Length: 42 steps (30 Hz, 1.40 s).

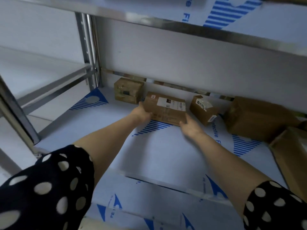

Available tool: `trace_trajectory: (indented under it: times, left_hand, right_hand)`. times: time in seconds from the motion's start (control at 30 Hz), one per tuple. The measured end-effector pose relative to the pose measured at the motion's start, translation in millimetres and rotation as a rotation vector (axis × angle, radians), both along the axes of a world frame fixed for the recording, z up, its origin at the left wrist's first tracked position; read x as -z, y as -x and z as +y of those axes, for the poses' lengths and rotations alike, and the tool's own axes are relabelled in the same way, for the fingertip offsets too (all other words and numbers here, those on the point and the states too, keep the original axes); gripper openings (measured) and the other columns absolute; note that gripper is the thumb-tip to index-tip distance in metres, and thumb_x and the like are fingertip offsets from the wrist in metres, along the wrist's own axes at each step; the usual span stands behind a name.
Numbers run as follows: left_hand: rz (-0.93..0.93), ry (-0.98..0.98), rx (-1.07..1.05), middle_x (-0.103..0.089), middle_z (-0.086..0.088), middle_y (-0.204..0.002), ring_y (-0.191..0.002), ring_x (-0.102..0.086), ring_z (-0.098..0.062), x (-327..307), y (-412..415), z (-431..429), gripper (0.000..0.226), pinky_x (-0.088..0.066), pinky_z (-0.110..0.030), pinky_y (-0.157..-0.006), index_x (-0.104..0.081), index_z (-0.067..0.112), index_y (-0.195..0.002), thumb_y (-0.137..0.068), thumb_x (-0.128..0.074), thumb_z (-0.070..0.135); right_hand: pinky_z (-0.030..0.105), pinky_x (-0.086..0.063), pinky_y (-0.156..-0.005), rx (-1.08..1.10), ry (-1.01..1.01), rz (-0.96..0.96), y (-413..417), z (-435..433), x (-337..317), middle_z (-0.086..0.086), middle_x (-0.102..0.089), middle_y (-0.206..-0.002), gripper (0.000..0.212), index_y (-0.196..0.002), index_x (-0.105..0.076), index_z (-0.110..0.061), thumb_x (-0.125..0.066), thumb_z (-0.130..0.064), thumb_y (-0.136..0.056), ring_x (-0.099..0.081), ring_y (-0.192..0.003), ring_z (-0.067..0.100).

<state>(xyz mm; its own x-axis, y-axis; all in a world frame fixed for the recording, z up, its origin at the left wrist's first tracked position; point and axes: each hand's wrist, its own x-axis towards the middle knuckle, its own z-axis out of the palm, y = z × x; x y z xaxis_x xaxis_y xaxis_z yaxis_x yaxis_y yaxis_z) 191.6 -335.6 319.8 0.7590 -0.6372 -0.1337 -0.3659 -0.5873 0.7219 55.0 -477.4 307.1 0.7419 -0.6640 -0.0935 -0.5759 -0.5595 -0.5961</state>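
Observation:
A flat brown cardboard parcel (pixel 166 107) with a white shipping label lies on the steel shelf (pixel 99 130), which is covered in white film with blue stripes. My left hand (pixel 142 112) grips the parcel's left end, fingers curled round its near edge. On the other side, my right hand (pixel 190 127) holds the near right corner, thumb against the box. Both arms reach deep into the shelf bay from below the frame.
A squarish box (pixel 128 90) stands at the back left. To the right sit a small labelled box (pixel 203 110), a large box (pixel 259 118) and another box (pixel 290 156) at the right edge. An upper shelf (pixel 182 29) hangs overhead. A steel upright (pixel 88 50) stands at the back left.

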Motion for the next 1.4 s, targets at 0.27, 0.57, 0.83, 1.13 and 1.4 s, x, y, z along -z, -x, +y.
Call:
trace_trajectory:
  times: [0.27, 0.57, 0.83, 1.13, 1.4]
  left_hand:
    - [0.134, 0.141, -0.054, -0.055, -0.011, -0.132, -0.123, -0.050, -0.030, 9, -8, -12, 0.042, -0.039, -0.037, -0.106, -0.047, 0.009, -0.135, -0.093, -0.056, 0.015]
    - [-0.096, -0.286, -0.101, -0.061, -0.014, -0.114, -0.099, -0.060, -0.028, -15, 3, 25, 0.050, -0.046, -0.032, -0.076, -0.051, 0.005, -0.126, -0.094, -0.051, 0.044]
    - [-0.406, -0.542, 0.048, -0.059, -0.001, -0.108, -0.098, -0.057, -0.021, -27, 27, 18, 0.053, -0.050, -0.032, -0.080, -0.051, 0.025, -0.126, -0.088, -0.047, 0.061]
    - [-0.462, -0.620, 0.415, -0.045, -0.003, -0.138, -0.123, -0.046, -0.025, -9, 54, 9, 0.069, -0.042, -0.037, -0.101, -0.032, 0.030, -0.147, -0.087, -0.058, 0.052]
    - [-0.571, -0.678, 0.396, -0.050, -0.006, -0.132, -0.117, -0.049, -0.026, -13, 68, 12, 0.050, -0.042, -0.032, -0.094, -0.032, 0.026, -0.148, -0.099, -0.045, 0.024]
  right_hand:
    - [0.039, -0.036, -0.108, 0.044, -0.169, -0.106, -14, -12, 6, 0.009, -0.049, -0.140, 0.044, -0.140, -0.043, -0.020, -0.044, -0.015, -0.097, -0.045, -0.128, 0.028]
    - [0.035, -0.060, -0.060, -0.033, 0.001, 0.123, 17, -21, -13, 0.006, -0.070, -0.067, 0.017, -0.094, -0.056, -0.022, -0.047, -0.036, -0.096, -0.071, -0.061, 0.021]
    - [0.033, -0.052, -0.067, -0.091, 0.154, 0.190, 17, -43, -31, 0.012, -0.069, -0.088, 0.031, -0.092, -0.063, -0.009, -0.045, -0.034, -0.097, -0.066, -0.074, 0.024]
    - [0.050, -0.036, -0.107, -0.092, 0.561, 0.239, 5, -110, -10, 0.020, -0.037, -0.145, 0.051, -0.142, -0.037, -0.013, -0.051, -0.027, -0.095, -0.035, -0.133, 0.038]
    - [0.058, -0.019, -0.114, -0.082, 0.458, 0.340, -3, -122, -7, 0.022, 0.000, -0.156, 0.066, -0.152, -0.009, -0.028, -0.046, -0.018, -0.098, -0.002, -0.143, 0.044]
